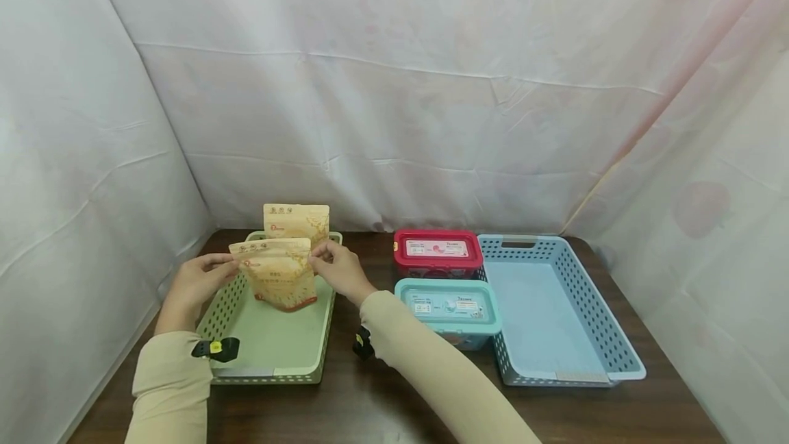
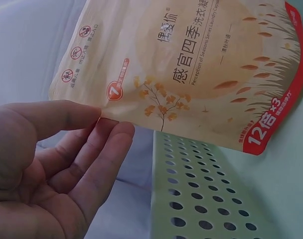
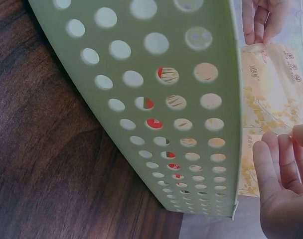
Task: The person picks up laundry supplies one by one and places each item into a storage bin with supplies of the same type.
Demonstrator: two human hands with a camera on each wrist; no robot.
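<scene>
1. White cloth walls beyond and to either side of the hands; dark wood tabletop beneath.
2. Left hand: pinching left side edge of front pouch between thumb and fingertips. Right hand: pinching opposite edge, near top corner.
3. Front pouch: between both hands, roughly upright, inside green basket. Contact of base with basket floor: cannot tell. Rear pouch: just beyond the hands, upright, same basket.
4. Off to the right of right hand: red box, teal box nearer, then blue basket.
5. Handling, as judged: keep pinches light and at matching heights; hold top edge level, base square to rear pouch. Avoid pushing inward; likely to buckle the soft film.
6. Left wrist view: front print readable, including "12" on red band; too small in head view. Right wrist view: red print through side-wall holes, not visible from above. Head view only: both boxes, blue basket.
</scene>
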